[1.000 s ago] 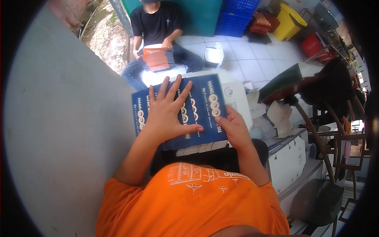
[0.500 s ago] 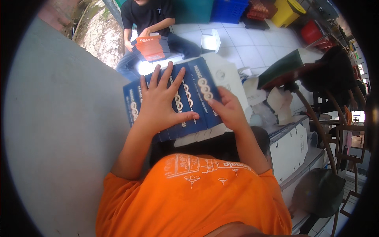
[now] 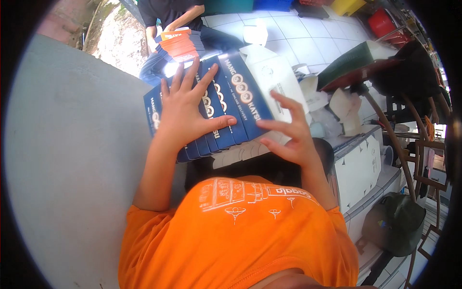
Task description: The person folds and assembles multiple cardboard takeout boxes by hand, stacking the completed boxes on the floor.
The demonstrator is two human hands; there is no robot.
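A fanned row of blue printed cardboard pieces (image 3: 246, 100) overlaps across my lap, looking like flat box blanks. My left hand (image 3: 182, 111) lies spread over them, pressing on the left and middle pieces with its thumb stretched to the right. Just off the row's right edge is my right hand (image 3: 294, 137), its fingers apart and nothing held in it; a fingertip comes close to the edge of the rightmost blue piece. White cardboard (image 3: 281, 74) sticks out beyond the blue row on the far right side.
Across from me a seated person holds a fan of orange cardboard pieces (image 3: 182, 47). A grey wall (image 3: 82, 159) runs along my left. On my right stand a green-topped stool or seat (image 3: 349, 67), crumpled white scraps (image 3: 344, 108) and a white panel (image 3: 358, 173).
My right hand has let go of the rightmost blue piece and spread its fingers. My left hand stays flat on the row. The view has shifted slightly.
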